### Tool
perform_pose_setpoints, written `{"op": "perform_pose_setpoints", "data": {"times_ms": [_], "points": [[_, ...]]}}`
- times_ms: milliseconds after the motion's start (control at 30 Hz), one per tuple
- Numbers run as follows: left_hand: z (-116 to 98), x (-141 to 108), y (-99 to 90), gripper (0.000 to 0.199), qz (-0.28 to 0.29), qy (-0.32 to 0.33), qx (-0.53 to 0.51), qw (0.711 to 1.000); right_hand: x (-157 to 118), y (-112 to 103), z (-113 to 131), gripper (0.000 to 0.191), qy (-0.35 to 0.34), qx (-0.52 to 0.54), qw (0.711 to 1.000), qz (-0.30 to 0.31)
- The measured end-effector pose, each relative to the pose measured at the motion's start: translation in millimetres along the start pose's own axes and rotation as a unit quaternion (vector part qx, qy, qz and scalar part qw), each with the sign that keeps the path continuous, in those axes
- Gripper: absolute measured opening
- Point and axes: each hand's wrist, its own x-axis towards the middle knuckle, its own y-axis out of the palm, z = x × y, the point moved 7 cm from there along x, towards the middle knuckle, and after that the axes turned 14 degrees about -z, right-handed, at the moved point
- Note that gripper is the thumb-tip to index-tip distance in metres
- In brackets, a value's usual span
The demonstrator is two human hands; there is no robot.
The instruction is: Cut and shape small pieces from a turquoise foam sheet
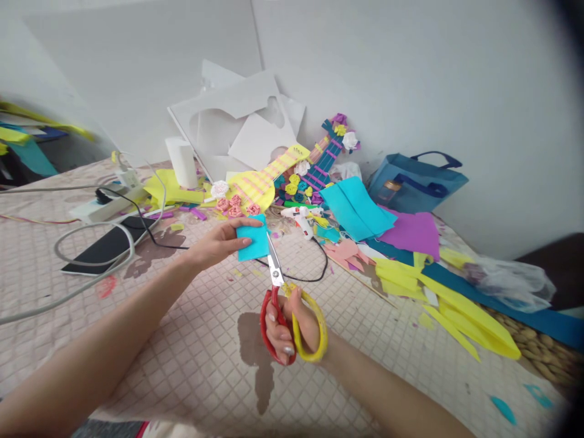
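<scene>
Between the thumb and fingers of my left hand (221,242) is a small rectangle of turquoise paper (253,242), held above the middle of the table. My right hand (292,325) grips a pair of scissors (275,274), one handle loop red and the other yellow. The blades point away from me and lie along the right edge of the turquoise paper. Whether they are cutting into it I cannot tell. Just behind the paper lie pink paper roses (235,207) and a yellow guitar-shaped piece (253,188).
A white glue gun (301,220) with a black cord lies beyond the scissors. Turquoise sheets (353,208), purple paper (410,234) and yellow strips (456,310) spread to the right, before a blue bag (417,182). On the left are a power strip (103,204) and a black board (112,246).
</scene>
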Motion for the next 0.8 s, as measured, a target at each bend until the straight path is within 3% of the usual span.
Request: {"op": "perform_pose_setpoints", "data": {"times_ms": [300, 667, 800], "points": [[-0.9, -2.1, 5.0, 0.035, 0.018, 0.025, 0.012, 0.999, -2.2, 5.3, 4.9, 0.074, 0.003, 0.019, 0.999, 0.031], [2.5, -2.5, 4.0, 0.027, -0.007, 0.001, 0.018, 1.000, -2.6, 4.3, 2.8, 0.076, 0.007, 0.013, 0.999, 0.044], [1.4, -2.5, 6.5, 0.030, 0.000, 0.024, 0.026, 0.999, -2.6, 5.0, 2.5, 0.075, 0.012, 0.014, 0.999, 0.043]]}}
